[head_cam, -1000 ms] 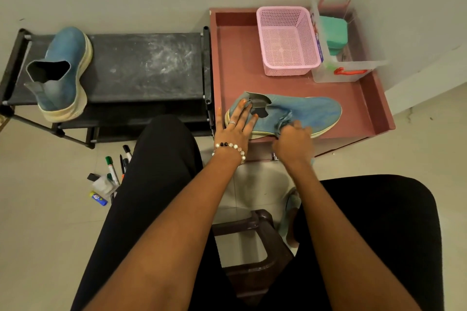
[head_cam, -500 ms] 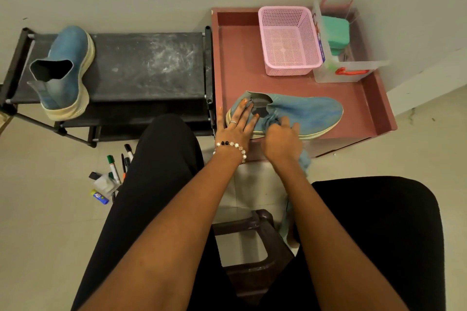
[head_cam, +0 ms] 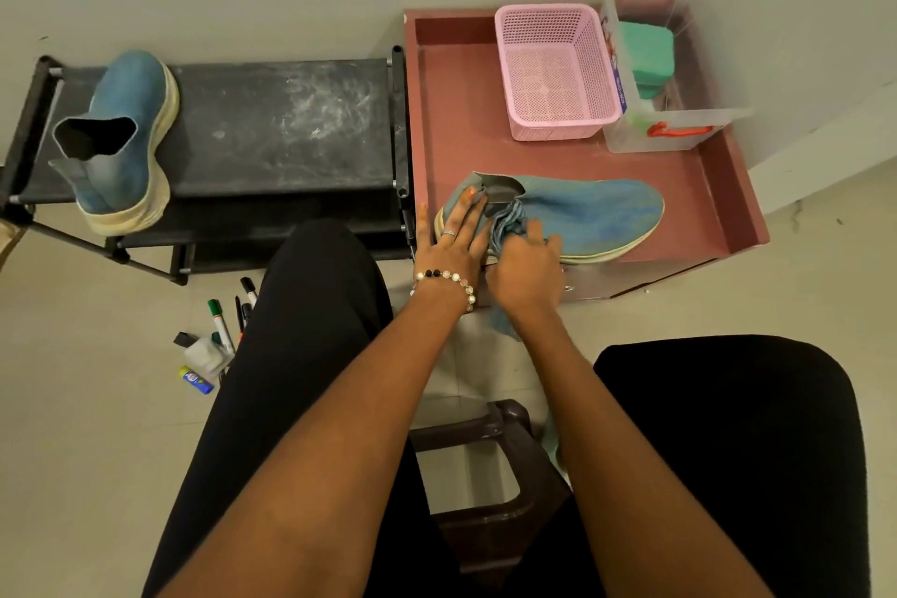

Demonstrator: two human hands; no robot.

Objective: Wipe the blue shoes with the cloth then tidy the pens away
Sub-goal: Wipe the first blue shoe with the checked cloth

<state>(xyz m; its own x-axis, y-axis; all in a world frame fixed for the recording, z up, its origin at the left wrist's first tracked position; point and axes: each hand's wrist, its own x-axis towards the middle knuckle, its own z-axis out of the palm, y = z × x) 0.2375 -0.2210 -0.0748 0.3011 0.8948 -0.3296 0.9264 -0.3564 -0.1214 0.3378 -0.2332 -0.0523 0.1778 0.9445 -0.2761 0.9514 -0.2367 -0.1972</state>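
A blue shoe (head_cam: 587,214) lies on its side on the red-brown tray table (head_cam: 456,121), toe to the right. My left hand (head_cam: 454,240) rests flat on its heel with straight fingers. My right hand (head_cam: 526,270) grips a blue-grey cloth (head_cam: 508,221) and presses it against the shoe's side near the opening. The cloth's tail hangs down below my right wrist. A second blue shoe (head_cam: 124,136) stands on the black shoe rack (head_cam: 281,121) at the left. Several pens and markers (head_cam: 221,323) lie on the floor beside my left leg.
A pink mesh basket (head_cam: 556,73) and a clear plastic box (head_cam: 665,131) holding a green sponge stand at the back of the tray table. A small glue stick (head_cam: 195,379) and a white bottle lie among the pens. A dark stool (head_cam: 490,490) sits between my legs.
My right hand has slid the cloth leftward along the shoe's side, from mid-shoe toward the opening by the heel. My left hand has stayed on the heel.
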